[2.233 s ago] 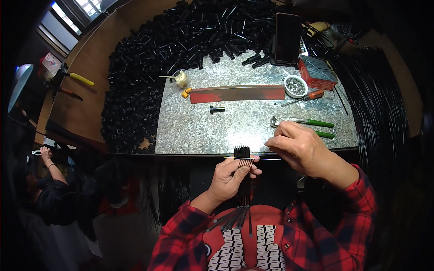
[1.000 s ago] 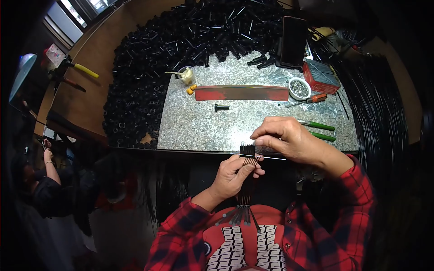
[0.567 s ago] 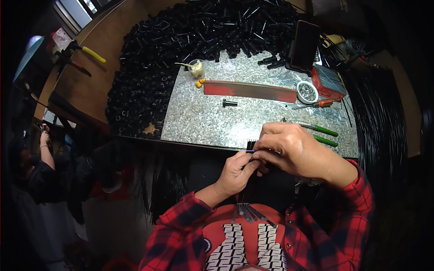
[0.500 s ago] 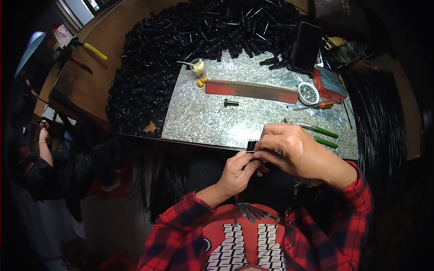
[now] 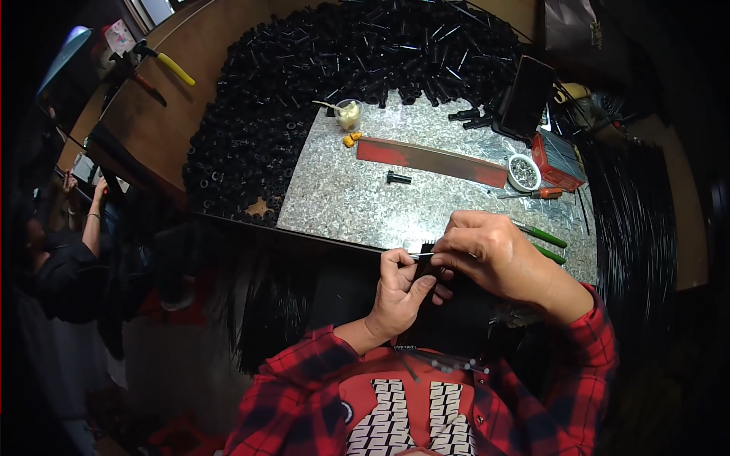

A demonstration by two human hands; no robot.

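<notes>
In my left hand [image 5: 399,296], fingers closed, is a narrow black piece with a comb-like row of short teeth [image 5: 427,247], held just past the table's near edge. My right hand [image 5: 498,254] pinches at its top, where a thin pale rod [image 5: 420,256] lies across the piece between both hands' fingertips. The right fingers partly hide the rod's end. Beyond my hands a short black cylindrical part [image 5: 399,178] rests on the speckled board [image 5: 334,197]. Green-handled pliers [image 5: 541,232] lie beside my right hand, partly covered by it.
A long red-brown metal bar [image 5: 433,163] lies across the board. Near it are a cup of pale paste [image 5: 349,115], a white bowl of small metal bits [image 5: 523,173], a screwdriver [image 5: 544,194], a red box [image 5: 557,161] and a propped phone [image 5: 528,97]. Black parts [image 5: 342,49] heap behind.
My left index finger has lifted and bent beside the black piece, and more of the piece shows. The right hand still pinches at its top. The whole view has shifted slightly.
</notes>
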